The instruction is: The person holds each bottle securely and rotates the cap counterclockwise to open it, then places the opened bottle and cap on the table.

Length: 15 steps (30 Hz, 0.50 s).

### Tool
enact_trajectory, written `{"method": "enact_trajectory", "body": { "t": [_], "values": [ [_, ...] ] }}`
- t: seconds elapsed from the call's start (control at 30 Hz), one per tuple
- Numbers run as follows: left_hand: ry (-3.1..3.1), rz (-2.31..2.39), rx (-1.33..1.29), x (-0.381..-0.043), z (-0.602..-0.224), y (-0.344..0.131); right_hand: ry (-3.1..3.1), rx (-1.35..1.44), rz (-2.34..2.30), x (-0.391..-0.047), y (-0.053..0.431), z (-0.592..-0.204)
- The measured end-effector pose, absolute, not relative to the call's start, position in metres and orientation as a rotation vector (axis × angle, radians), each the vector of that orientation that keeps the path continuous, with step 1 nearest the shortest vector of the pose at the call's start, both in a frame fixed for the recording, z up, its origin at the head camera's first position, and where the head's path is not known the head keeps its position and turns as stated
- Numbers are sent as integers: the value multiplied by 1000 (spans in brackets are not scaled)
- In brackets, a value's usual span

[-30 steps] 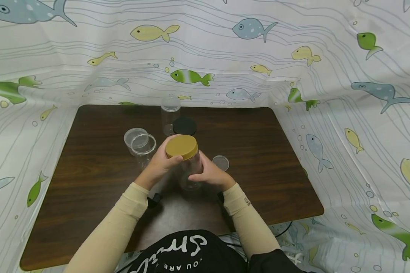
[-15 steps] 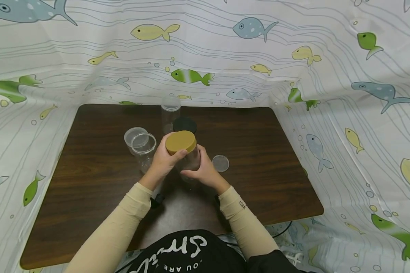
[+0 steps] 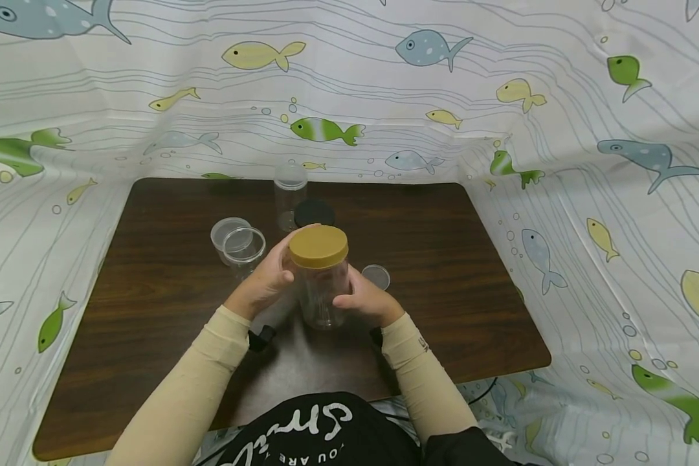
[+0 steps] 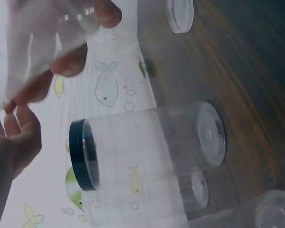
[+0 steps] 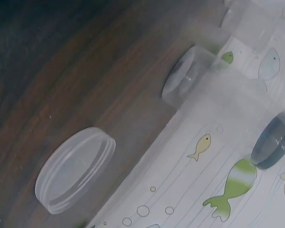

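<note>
Near the table's middle, a clear plastic jar (image 3: pixel 320 294) with a gold screw lid (image 3: pixel 318 246) stands between both hands, tilted slightly. My right hand (image 3: pixel 374 299) grips its body from the right, thumb in front; in the left wrist view the right fingers (image 4: pixel 71 62) show behind the clear wall. My left hand (image 3: pixel 259 285) is at the upper left side, its fingers bent round behind the gold lid and its thumb off the lid's rim. Those left fingers (image 4: pixel 27 126) show at the left edge of the left wrist view. Neither hand shows in the right wrist view.
Close behind the held jar stands a clear jar with a black lid (image 3: pixel 314 214). Another clear jar (image 3: pixel 291 194) stands farther back. Two more, an open-topped jar (image 3: pixel 244 244) and a clear jar (image 3: pixel 220 241), stand at left. A loose clear lid (image 5: pixel 76 171) lies at right.
The jar moved toward the front and slightly right with both hands. My left thumb, on the lid half a second ago, has come off it.
</note>
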<state>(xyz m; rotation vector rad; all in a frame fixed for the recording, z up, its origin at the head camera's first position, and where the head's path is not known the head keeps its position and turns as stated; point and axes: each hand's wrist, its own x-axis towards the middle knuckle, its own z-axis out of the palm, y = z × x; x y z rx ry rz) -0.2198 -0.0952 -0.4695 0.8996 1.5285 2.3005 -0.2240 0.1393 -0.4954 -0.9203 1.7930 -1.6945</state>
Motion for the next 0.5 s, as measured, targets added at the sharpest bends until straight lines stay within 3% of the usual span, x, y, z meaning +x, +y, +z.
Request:
{"method": "enact_trajectory", "body": {
  "t": [0.27,0.5],
  "values": [
    [1379,2212,1100,-225,-468,-97,1702,-971,-1542,-225,144,-493],
    [1429,2256,999,-223,-467,-98,1691,-1006,-1588,-228,141,-493]
  ]
}}
